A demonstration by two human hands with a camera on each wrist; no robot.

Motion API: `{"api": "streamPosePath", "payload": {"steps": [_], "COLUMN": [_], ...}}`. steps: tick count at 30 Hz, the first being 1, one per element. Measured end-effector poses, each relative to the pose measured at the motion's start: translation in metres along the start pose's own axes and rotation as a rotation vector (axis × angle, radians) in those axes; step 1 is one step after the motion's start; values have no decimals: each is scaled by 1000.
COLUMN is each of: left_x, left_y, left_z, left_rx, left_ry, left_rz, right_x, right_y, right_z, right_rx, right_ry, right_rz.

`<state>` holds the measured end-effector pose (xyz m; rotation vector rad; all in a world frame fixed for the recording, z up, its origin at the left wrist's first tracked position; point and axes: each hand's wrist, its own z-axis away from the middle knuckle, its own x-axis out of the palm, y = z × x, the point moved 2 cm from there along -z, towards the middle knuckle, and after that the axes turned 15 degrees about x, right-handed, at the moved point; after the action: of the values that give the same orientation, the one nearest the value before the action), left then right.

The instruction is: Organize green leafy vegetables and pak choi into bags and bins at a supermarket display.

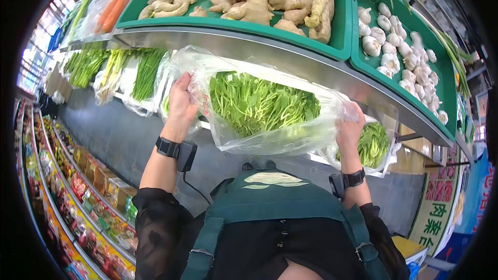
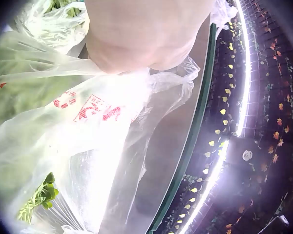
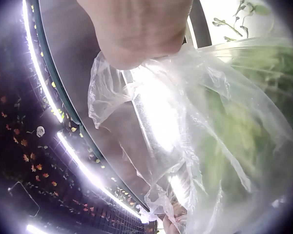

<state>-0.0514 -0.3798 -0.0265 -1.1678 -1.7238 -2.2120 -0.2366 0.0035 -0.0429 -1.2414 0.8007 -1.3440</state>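
The left hand (image 1: 181, 102) and right hand (image 1: 351, 126) each pinch one end of the clear bag (image 1: 280, 146). The leafy greens (image 1: 259, 105) lie between them, long axis hand to hand, below the ginger tray's (image 1: 337, 47) front edge.

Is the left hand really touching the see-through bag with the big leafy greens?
Touching. The head view shows the left hand gripping the see-through bag by its edge, fingers against the plastic.
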Motion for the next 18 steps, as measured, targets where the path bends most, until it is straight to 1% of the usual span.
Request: {"api": "streamPosePath", "payload": {"steps": [1, 3, 4, 6, 7, 9, 10, 12, 14, 15, 16, 18], "left_x": [0, 4, 7, 11, 11, 7, 3, -1, -3, -4, -8, -11], "left_y": [-6, -14, -18, -21, -21, -18, -17, -15, -11, -10, -9, -5], "left_z": [-7, -24, -32, -43, -45, -46, -46, -38, -29, -28, -27, -23], "left_rx": [-60, -68, -56, -35, -32, -23, -36, -50, -45, -50, -81, -122], "left_ry": [-28, -77, -120, -97, -111, -122, -113, -86, 27, 26, 33, 37], "left_rz": [65, 73, 79, 88, 105, 119, 110, 94, 72, 66, 97, 128], "right_x": [-4, -8, -8, -1, 1, 1, -2, -7, -10, -7, -5, 1], "right_y": [4, 7, 8, 7, 8, 11, 12, 11, 18, 19, 18, 13], "right_z": [-4, -14, -16, -25, -27, -23, -25, -32, -35, -33, -29, -20], "right_rx": [-2, -112, -115, -83, -85, -159, -154, -39, -46, -60, -54, 92], "right_ry": [20, 30, 38, 138, 137, 136, 132, 40, 20, 6, 15, 175], "right_rz": [4, 38, 38, -62, -63, -87, -88, -158, -114, -69, -70, -120]}}
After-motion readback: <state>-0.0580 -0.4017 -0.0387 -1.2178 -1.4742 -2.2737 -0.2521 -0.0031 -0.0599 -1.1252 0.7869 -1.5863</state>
